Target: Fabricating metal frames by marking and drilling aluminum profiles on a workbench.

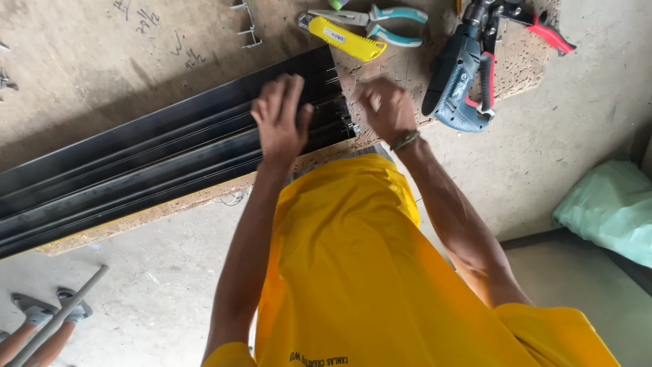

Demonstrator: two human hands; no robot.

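Note:
A long black metal channel profile [149, 160] lies across a worn chipboard workbench [81, 61], its end near the bench's front edge. My left hand [280, 122] rests on top of the profile near that end, fingers spread over the ribs. My right hand [386, 109] is closed in a loose fist just beyond the profile's end, blurred; whether it pinches something small I cannot tell. A band sits on my right wrist.
Beside my right hand lie a blue power drill [458, 75], red-handled pliers [543, 27], teal-handled pliers [387, 20] and a yellow utility knife [346, 37]. Another person's feet in sandals [47, 309] and a grey rod [61, 316] show at lower left. A green bag [608, 207] lies right.

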